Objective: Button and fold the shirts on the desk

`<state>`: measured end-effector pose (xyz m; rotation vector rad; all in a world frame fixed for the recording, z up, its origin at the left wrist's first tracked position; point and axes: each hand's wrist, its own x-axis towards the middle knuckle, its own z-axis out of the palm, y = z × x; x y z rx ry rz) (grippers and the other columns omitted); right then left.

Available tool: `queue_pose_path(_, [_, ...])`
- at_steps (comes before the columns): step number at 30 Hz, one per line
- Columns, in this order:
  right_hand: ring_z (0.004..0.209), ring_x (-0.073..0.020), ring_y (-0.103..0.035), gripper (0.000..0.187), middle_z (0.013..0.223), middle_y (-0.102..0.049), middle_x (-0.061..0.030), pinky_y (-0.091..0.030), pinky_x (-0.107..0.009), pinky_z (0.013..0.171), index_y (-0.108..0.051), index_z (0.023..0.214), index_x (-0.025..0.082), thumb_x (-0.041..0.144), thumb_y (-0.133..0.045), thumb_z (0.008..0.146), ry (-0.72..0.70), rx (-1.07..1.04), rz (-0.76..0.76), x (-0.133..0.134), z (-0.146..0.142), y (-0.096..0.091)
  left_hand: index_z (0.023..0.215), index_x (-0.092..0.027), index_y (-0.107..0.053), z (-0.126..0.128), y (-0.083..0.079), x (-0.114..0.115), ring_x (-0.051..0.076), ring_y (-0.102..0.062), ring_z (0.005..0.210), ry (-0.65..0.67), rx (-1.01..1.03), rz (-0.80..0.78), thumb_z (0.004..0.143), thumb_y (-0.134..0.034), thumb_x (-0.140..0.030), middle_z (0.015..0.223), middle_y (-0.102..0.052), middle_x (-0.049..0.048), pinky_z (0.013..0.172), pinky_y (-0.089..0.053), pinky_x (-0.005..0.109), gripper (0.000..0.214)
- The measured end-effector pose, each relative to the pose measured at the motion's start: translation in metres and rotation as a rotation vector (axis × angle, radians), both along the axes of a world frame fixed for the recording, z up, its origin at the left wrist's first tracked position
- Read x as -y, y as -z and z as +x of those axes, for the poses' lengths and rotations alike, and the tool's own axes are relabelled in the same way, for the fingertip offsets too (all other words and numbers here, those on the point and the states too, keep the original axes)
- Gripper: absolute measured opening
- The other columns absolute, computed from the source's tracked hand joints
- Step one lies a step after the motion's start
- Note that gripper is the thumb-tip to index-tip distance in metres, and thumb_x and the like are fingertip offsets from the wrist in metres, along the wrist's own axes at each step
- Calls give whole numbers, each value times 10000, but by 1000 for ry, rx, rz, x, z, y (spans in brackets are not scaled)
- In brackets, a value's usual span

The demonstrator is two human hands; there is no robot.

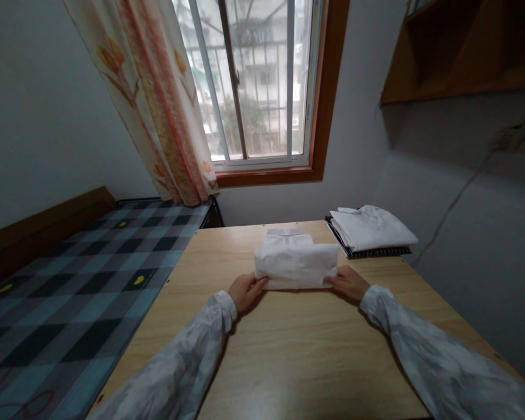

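Observation:
A white folded shirt lies on the wooden table in front of me, its collar end pointing toward the window. My left hand pinches its near left corner, thumb on top of the cloth. At the near right corner, my right hand grips the fabric the same way. The fingers under the cloth are hidden on both sides. Both forearms are in loose grey-and-white patterned sleeves.
On the table's far right, a white folded garment rests on a black ridged board. A bed with a checked cover adjoins on the left. A floral curtain hangs by the window; a wooden shelf juts from the right wall.

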<state>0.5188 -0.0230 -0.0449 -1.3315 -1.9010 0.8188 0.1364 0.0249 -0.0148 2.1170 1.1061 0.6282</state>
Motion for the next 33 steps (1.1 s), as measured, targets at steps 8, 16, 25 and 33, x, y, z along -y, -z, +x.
queue_pose_path(8, [1076, -336, -749, 439, 1107, -826, -87, -590, -467, 997, -798, 1100, 180, 564, -701, 908, 50, -157, -53, -24, -9, 1, 1149, -150, -778, 16, 21, -34, 303, -741, 1086, -152, 288, -143, 938, -591, -620, 1115, -824, 111, 948, -601, 397, 548])
queue_pose_path(16, [467, -174, -585, 457, 690, -735, -20, -469, -279, 408, -718, 1071, 183, 502, -840, 767, 255, -304, -395, -62, -15, 8, 1210, -137, -713, 40, 29, -74, 297, -759, 1088, -414, 258, -192, 866, -750, -426, 1176, -808, 149, 966, -598, 400, 451])
queue_pose_path(25, [1122, -306, -740, 332, 1211, -791, -142, -552, -393, 982, -761, 1144, 189, 436, -663, 944, 301, 46, 85, -67, -29, 10, 1445, -169, -580, 56, 32, -94, 258, -731, 1201, -312, 433, 29, 934, -683, -320, 1344, -751, 131, 1092, -559, 408, 543])
queue_pose_path(33, [945, -290, -748, 340, 1011, -788, -144, -498, -336, 797, -675, 1173, 226, 511, -522, 1067, 543, 376, 75, -65, -39, 23, 1362, -180, -648, 59, 47, -100, 277, -709, 1246, -477, 195, 164, 958, -624, -244, 1348, -743, 135, 1133, -533, 419, 409])
